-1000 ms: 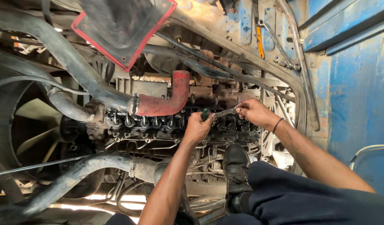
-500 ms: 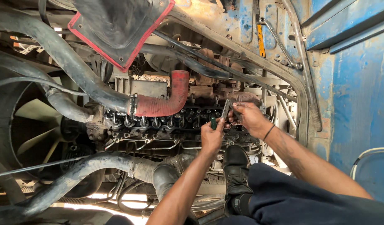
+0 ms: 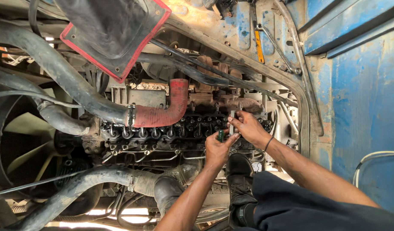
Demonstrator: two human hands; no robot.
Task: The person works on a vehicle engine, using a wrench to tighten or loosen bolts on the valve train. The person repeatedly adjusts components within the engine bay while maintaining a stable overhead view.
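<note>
I look down on an open truck engine with its valve gear (image 3: 162,130) exposed in a row. My right hand (image 3: 247,127) grips a slim metal wrench (image 3: 231,123) that stands nearly upright over the right end of the row. My left hand (image 3: 217,149) is closed around a green-handled screwdriver (image 3: 221,135) just below and left of the wrench. The two hands touch each other. The tool tips are hidden among the engine parts.
A red hose elbow (image 3: 169,110) joins a thick black hose (image 3: 56,72) above the valve row. A fan (image 3: 21,141) sits at left. A red-edged black cover (image 3: 113,30) hangs overhead. Blue cab wall (image 3: 364,94) stands on the right. My black boot (image 3: 239,184) rests below the hands.
Both hands have shifted right along the valve row. The wrench has swung from lying roughly level to nearly upright.
</note>
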